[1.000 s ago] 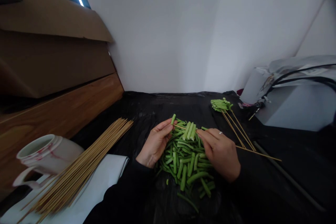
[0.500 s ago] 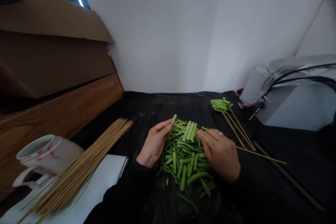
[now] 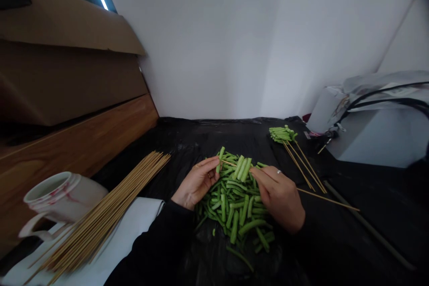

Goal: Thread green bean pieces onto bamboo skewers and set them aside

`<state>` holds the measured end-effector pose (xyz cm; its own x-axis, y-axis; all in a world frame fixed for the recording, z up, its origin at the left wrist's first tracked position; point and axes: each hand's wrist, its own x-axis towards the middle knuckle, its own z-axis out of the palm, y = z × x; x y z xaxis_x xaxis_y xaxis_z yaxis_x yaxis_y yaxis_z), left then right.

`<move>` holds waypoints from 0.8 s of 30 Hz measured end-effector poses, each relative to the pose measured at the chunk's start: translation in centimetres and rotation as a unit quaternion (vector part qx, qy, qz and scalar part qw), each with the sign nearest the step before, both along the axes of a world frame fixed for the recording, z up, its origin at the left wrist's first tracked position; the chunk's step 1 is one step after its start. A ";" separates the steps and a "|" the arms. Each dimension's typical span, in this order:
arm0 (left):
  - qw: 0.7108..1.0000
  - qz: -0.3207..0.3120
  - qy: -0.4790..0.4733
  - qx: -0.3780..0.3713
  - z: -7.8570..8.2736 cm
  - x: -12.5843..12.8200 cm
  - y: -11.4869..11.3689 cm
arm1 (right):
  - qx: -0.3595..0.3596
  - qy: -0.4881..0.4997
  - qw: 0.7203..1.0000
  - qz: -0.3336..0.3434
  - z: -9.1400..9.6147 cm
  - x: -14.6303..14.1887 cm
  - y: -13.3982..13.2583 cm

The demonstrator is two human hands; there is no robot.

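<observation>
My left hand (image 3: 196, 183) pinches a short green bean piece (image 3: 220, 157) upright at the sharp tip of a bamboo skewer (image 3: 321, 197). My right hand (image 3: 279, 196) is closed on that skewer, which runs back to the right past my wrist. Three bean pieces (image 3: 243, 167) are threaded side by side on it, just left of my right fingers. Both hands hover over a pile of cut green beans (image 3: 237, 208) on black plastic sheeting (image 3: 187, 138).
A bundle of bare bamboo skewers (image 3: 100, 219) lies at the left over a white sheet (image 3: 124, 232), next to a white mug (image 3: 56, 201). Finished bean skewers (image 3: 284, 136) rest at the back right. A grey box with black cables (image 3: 375, 120) stands at the right.
My left hand has shifted slightly left and down with its bean piece, still at the skewer tip. My right hand has barely moved.
</observation>
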<state>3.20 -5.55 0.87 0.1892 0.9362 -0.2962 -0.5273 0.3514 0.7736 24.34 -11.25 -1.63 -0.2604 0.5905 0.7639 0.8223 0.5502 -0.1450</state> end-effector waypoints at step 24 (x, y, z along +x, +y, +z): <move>0.998 -0.035 -0.047 0.002 -0.2 0.0 -0.1 | -0.044 0.027 0.998 0.022 0.0 -0.7 -0.4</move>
<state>3.17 -5.60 0.69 0.2805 0.9209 -0.2707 -0.5718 0.3868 0.7235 23.68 -11.63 -1.65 -0.2482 0.6441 0.7235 0.7873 0.5693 -0.2367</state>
